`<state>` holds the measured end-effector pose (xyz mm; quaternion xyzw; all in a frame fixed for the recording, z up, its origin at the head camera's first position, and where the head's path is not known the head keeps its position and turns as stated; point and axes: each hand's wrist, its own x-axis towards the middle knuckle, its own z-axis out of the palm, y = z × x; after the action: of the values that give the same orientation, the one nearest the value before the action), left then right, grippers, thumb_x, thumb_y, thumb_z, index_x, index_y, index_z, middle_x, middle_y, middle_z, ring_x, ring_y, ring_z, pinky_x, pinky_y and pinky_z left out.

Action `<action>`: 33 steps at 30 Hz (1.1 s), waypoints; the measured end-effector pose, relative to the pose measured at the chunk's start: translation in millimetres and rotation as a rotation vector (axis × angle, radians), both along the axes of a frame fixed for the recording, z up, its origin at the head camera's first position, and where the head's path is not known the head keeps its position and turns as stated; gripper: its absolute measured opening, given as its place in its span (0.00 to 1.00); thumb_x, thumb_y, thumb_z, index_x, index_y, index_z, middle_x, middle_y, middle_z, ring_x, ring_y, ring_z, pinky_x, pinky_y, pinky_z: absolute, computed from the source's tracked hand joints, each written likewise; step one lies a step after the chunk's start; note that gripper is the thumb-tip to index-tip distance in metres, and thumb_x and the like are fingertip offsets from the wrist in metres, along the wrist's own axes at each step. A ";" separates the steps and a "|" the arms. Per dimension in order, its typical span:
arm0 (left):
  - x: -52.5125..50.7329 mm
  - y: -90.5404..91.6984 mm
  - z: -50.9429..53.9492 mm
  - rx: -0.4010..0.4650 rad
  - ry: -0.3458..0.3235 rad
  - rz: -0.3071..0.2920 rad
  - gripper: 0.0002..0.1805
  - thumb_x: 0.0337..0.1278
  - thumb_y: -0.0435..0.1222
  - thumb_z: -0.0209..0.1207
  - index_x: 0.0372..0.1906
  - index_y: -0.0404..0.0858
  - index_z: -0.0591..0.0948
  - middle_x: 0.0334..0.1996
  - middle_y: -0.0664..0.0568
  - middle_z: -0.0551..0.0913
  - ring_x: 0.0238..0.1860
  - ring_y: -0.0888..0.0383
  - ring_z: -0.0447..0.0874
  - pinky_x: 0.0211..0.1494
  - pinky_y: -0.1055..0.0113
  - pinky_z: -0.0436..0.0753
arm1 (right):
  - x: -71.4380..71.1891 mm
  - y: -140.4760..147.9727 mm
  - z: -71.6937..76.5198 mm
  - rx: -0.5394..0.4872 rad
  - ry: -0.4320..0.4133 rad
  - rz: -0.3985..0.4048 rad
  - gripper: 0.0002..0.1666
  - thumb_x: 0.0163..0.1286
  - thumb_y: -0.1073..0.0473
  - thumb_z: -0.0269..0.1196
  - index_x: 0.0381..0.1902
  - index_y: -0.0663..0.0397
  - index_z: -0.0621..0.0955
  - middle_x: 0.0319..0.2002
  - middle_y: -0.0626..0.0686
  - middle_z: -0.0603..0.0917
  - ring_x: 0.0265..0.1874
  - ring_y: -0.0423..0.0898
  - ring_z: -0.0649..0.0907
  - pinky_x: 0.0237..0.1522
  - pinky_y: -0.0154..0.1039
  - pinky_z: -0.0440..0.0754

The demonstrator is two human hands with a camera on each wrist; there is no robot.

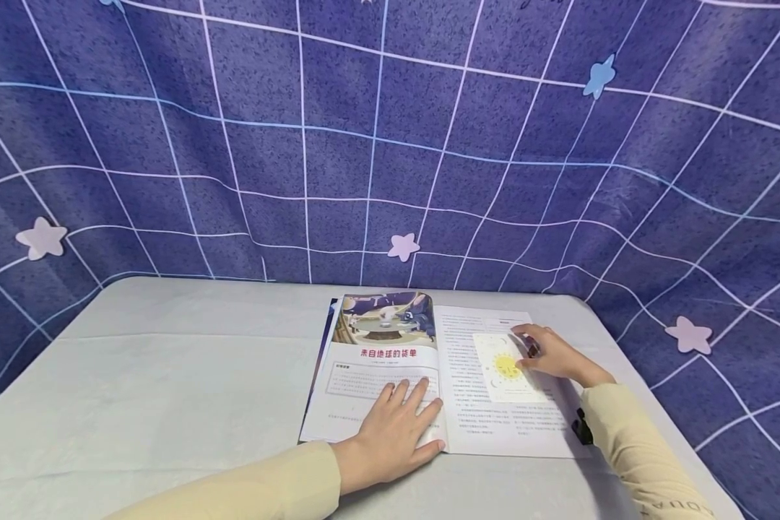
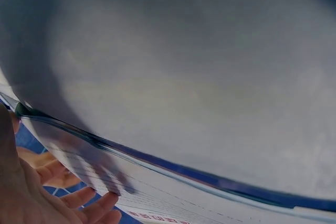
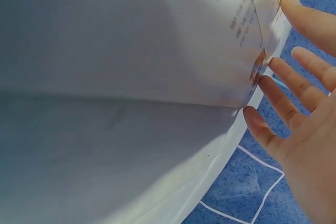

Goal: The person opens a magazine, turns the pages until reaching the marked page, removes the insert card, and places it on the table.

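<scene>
An open magazine (image 1: pixel 458 426) lies on the table, with a colour picture and red title on its left page. My left hand (image 1: pixel 393 437) rests on the lower part of that page near the spine, fingers spread; the left wrist view shows the same hand (image 2: pixel 58 198) at the page. On the right page lies a white card (image 1: pixel 503 386) with a yellow sun face. My right hand (image 1: pixel 549 354) is at the card's right side, its thumb by the sun. In the right wrist view the fingers of this hand (image 3: pixel 304 108) are spread and fairly straight at the paper.
A pale cloth covers the table (image 1: pixel 169 375). Behind it hangs a blue curtain (image 1: pixel 338 166) with a grid of lines and stars. Beside the right page's edge, a small black object (image 1: pixel 581 427) shows at the right wrist.
</scene>
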<state>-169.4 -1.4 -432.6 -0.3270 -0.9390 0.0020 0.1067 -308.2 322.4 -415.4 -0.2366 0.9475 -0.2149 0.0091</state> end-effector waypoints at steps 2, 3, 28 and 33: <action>0.2 0.2 -0.6 0.003 0.000 0.001 0.32 0.60 0.61 0.38 0.63 0.49 0.67 0.65 0.43 0.64 0.61 0.43 0.67 0.62 0.49 0.65 | -0.8 -0.7 0.3 -0.001 -0.003 0.000 0.37 0.49 0.60 0.70 0.56 0.67 0.70 0.40 0.60 0.77 0.38 0.52 0.73 0.40 0.44 0.72; 0.3 0.3 -0.8 0.004 0.001 0.001 0.32 0.60 0.61 0.38 0.63 0.49 0.67 0.64 0.43 0.64 0.61 0.43 0.67 0.62 0.49 0.65 | -1.4 -0.8 0.5 -0.002 -0.005 0.002 0.37 0.49 0.60 0.70 0.56 0.67 0.70 0.41 0.61 0.77 0.39 0.53 0.73 0.40 0.45 0.72; -1.0 1.5 -3.4 -0.018 0.035 -0.013 0.33 0.60 0.62 0.38 0.63 0.48 0.67 0.62 0.42 0.67 0.59 0.43 0.69 0.61 0.50 0.65 | -5.4 -6.1 5.6 0.042 -0.035 -0.015 0.40 0.46 0.62 0.69 0.58 0.67 0.69 0.52 0.68 0.68 0.42 0.55 0.68 0.42 0.44 0.67; -1.4 1.3 -4.5 -0.016 0.049 -0.017 0.33 0.60 0.62 0.38 0.62 0.48 0.67 0.62 0.42 0.67 0.58 0.43 0.70 0.61 0.50 0.65 | -7.2 -5.7 6.0 0.063 -0.036 -0.016 0.42 0.44 0.60 0.70 0.58 0.69 0.69 0.52 0.68 0.68 0.42 0.54 0.67 0.42 0.45 0.66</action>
<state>-170.9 -0.1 -437.1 -0.3357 -0.9332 0.0164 0.1273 -315.4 316.7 -409.3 -0.2249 0.9553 -0.1891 0.0319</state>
